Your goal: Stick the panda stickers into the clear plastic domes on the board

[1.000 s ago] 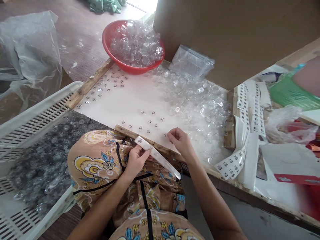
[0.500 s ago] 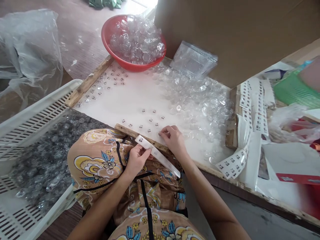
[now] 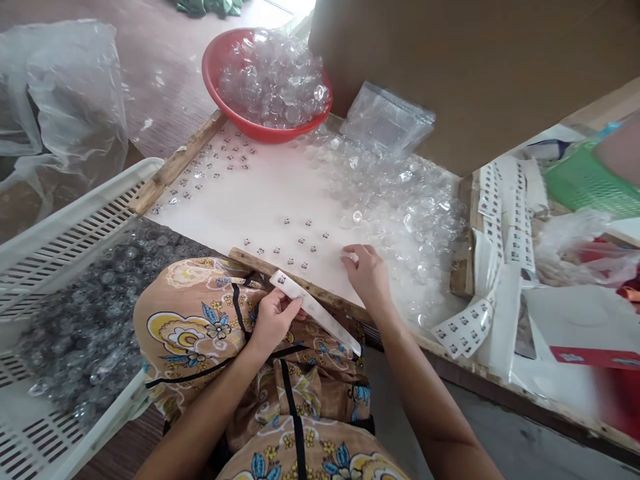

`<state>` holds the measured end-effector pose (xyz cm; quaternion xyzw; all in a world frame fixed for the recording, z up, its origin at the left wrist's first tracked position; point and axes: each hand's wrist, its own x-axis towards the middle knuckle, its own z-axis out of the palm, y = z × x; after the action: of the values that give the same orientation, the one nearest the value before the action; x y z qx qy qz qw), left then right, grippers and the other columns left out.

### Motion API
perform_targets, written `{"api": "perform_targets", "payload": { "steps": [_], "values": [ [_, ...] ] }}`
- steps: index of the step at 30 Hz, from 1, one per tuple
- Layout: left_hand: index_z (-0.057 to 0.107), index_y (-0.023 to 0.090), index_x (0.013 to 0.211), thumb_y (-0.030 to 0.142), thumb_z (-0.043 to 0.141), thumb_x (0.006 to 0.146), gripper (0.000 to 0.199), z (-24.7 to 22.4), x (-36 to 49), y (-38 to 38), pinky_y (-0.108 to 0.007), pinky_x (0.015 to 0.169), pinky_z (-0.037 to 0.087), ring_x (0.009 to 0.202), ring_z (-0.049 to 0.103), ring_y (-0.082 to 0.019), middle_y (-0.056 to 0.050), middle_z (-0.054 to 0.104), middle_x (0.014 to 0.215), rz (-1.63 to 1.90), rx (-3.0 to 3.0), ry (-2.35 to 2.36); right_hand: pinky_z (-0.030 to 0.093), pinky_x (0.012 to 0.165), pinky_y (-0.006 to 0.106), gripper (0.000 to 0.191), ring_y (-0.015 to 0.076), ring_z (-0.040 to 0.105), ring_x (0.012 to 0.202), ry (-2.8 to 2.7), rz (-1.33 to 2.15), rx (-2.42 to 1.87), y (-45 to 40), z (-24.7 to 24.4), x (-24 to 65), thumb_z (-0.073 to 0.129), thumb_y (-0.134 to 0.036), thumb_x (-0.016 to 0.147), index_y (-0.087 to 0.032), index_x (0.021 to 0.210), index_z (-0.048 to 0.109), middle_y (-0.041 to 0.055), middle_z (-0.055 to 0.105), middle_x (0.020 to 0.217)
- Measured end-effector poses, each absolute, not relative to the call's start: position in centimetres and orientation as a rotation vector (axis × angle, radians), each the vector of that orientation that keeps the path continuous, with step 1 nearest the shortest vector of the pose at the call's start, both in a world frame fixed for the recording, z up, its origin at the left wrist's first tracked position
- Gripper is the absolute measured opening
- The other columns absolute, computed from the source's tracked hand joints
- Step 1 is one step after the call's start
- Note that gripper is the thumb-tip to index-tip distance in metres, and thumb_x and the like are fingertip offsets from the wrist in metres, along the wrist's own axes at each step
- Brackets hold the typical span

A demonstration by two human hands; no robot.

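My left hand [image 3: 274, 317] pinches a narrow white sticker strip [image 3: 323, 319] over my lap, thumb on top. One small dark printed sticker shows at the strip's upper end. Over the white board [image 3: 235, 200], my right hand [image 3: 367, 273] is at the near edge of a spread of clear plastic domes [image 3: 395, 207]. Its thumb and index finger curl together, and whatever is between them is too small to make out. To its left lie several clear pieces with dark printed marks [image 3: 301, 241]; more marked pieces [image 3: 230, 158] sit toward the far left corner.
A red basin [image 3: 240, 127] heaped with clear domes stands at the back, beside a clear plastic box [image 3: 387, 123] and a cardboard wall [image 3: 465, 73]. At left is a white crate [image 3: 80, 227] full of clear pieces. Sticker sheets [image 3: 465, 327] hang at right. Wooden strips [image 3: 180, 160] edge the board.
My right hand has moved right from the marked pieces toward the clear domes. The nearest marked pieces have shifted slightly left, and one formerly under my fingers now shows. My left hand stays still.
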<state>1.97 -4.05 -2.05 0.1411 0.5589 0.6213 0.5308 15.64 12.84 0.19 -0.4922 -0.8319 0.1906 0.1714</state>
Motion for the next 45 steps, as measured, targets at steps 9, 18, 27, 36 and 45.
{"api": "perform_targets", "payload": {
  "steps": [9, 18, 27, 36, 45],
  "values": [
    [0.067, 0.014, 0.080, 0.040, 0.078, 0.070, 0.029, -2.2, 2.0, -4.2, -0.028, 0.055, 0.054, 0.055, 0.062, -0.016, -0.002, 0.068, 0.066, 1.474, 0.390, 1.311, 0.050, 0.066, 0.030, 0.012, 0.0174, 0.062, 0.075, -2.273, 0.928, -1.075, 7.6, 2.2, 11.8, 0.061, -0.028, 0.087, -0.021, 0.096, 0.066, 0.0070, 0.067, 0.098],
    [0.069, 0.012, 0.076, 0.039, 0.071, 0.077, 0.027, -2.1, 1.7, -4.2, -0.026, 0.065, 0.049, 0.069, 0.062, -0.018, -0.003, 0.069, 0.070, 1.508, 0.562, 1.398, 0.048, 0.080, 0.034, 0.011, 0.0207, 0.060, 0.089, -2.296, 0.940, -0.828, 4.1, 2.4, 9.8, 0.052, -0.018, 0.091, -0.022, 0.084, 0.059, 0.0066, 0.065, 0.090],
    [0.067, 0.014, 0.078, 0.038, 0.074, 0.070, 0.026, -2.0, 2.0, -4.1, -0.028, 0.052, 0.055, 0.056, 0.063, -0.017, -0.003, 0.070, 0.069, 1.426, 0.370, 1.346, 0.037, 0.055, 0.027, 0.018, 0.0131, 0.047, 0.059, -1.900, 1.267, -1.304, 11.6, 0.7, 14.4, 0.060, -0.037, 0.083, -0.021, 0.079, 0.054, -0.0019, 0.053, 0.067],
    [0.068, 0.014, 0.078, 0.037, 0.074, 0.070, 0.025, -2.0, 2.0, -4.1, -0.027, 0.052, 0.056, 0.055, 0.063, -0.016, -0.002, 0.070, 0.068, 1.414, 0.369, 1.349, 0.038, 0.058, 0.028, 0.018, 0.0141, 0.050, 0.058, -1.975, 1.185, -1.513, 12.6, -0.6, 14.4, 0.062, -0.038, 0.073, -0.020, 0.074, 0.059, -0.0010, 0.058, 0.063],
    [0.067, 0.014, 0.077, 0.037, 0.074, 0.071, 0.025, -2.2, 2.0, -4.1, -0.027, 0.052, 0.055, 0.055, 0.062, -0.016, -0.002, 0.069, 0.067, 1.416, 0.392, 1.355, 0.045, 0.069, 0.032, 0.010, 0.0154, 0.057, 0.065, -2.260, 0.782, -1.336, 11.3, -1.0, 12.2, 0.056, -0.027, 0.083, -0.020, 0.081, 0.061, 0.0073, 0.062, 0.092]
  ]
}}
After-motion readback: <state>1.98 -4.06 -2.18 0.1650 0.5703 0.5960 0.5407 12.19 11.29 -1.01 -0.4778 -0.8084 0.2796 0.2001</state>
